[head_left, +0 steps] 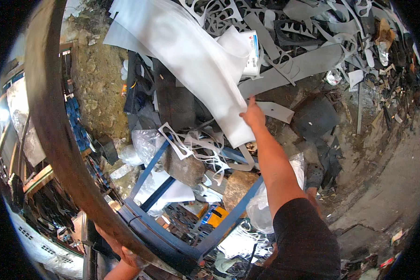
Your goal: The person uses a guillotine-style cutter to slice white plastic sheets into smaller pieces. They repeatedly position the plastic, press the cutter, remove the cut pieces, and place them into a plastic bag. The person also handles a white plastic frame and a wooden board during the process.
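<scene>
A long white flexible sheet, perhaps foam, slopes from the upper left down to the middle, with more layers beneath its far end. My right hand is at its right edge near the lower end. The thumb lies over the edge and the index finger points away along it; the other fingers are hidden, and the hand seems to grip the sheet. At the lower left, my left hand is against a curved brown wooden beam, which partly covers it. Its fingers do not show clearly.
Below the sheet stands a blue metal frame with stones and white cut-out scraps. Grey and white offcuts pile up at the far right. A white packet lies beside the sheet. A dark block sits right of my hand.
</scene>
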